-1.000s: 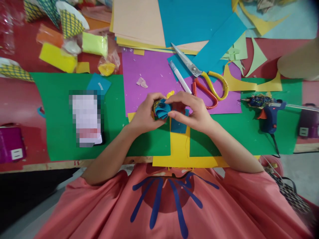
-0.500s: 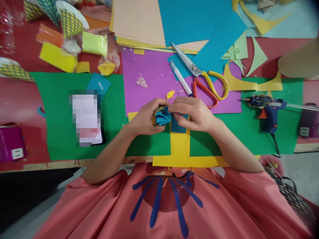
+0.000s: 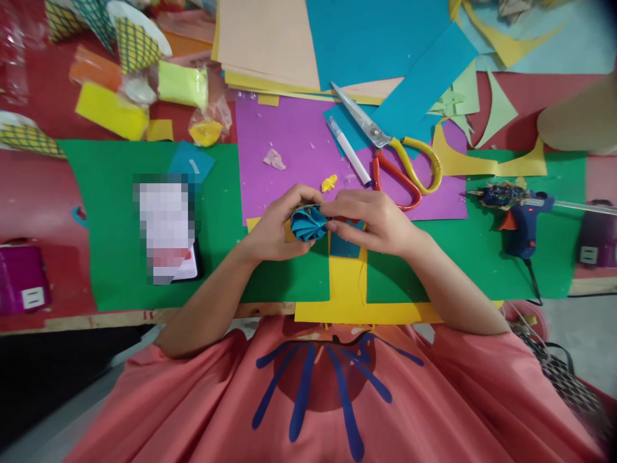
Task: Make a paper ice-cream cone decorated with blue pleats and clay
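A small pleated blue paper piece is held between both hands, its folds fanned out and facing up. My left hand wraps round its left side, thumb below and fingers above. From the right, my right hand pinches its right edge with thumb and fingertips. Beneath the hands lie a yellow paper strip and a dark blue paper piece. A yellow lump rests on the purple sheet just beyond the fingers.
Scissors and a white pen lie beyond my right hand. A glue gun is at the right, a phone at the left on green paper. Paper sheets and clay packets lie at the back.
The blue paper piece has turned, showing more of its pleats, and shifted slightly left. My left hand has moved a little left with it; the right fingertips have shifted slightly.
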Demonstrator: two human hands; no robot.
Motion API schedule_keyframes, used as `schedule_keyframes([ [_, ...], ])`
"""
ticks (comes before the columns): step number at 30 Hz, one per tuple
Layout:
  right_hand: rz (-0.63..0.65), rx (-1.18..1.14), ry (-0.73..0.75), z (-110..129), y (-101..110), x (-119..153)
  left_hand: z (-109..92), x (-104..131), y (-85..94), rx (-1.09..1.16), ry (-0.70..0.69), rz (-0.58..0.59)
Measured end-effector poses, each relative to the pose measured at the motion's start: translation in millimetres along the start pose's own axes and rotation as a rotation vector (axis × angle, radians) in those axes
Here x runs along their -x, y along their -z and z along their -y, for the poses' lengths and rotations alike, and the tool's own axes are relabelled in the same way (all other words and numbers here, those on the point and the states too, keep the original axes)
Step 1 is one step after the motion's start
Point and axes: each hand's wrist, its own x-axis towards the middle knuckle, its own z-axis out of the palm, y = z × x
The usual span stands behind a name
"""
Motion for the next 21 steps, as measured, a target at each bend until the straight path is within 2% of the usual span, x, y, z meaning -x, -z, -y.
schedule_keyframes([
  [4, -0.05, -0.039, -0.054, -1, -3, 1, 3, 0, -1.3, -0.155, -0.026, -0.028],
  [9, -0.233, -0.126, -0.187, 3, -7, 1, 10, -1, -4.7, -0.368, -0.084, -0.117],
  [15, -0.291, -0.015, -0.189, 4, -15, -1, 16, 0, -9.6, -0.411, -0.051, -0.156],
  [21, -0.329, 0.028, -0.164, 5, -18, 1, 18, 3, -11.9, -0.328, 0.05, -0.094],
])
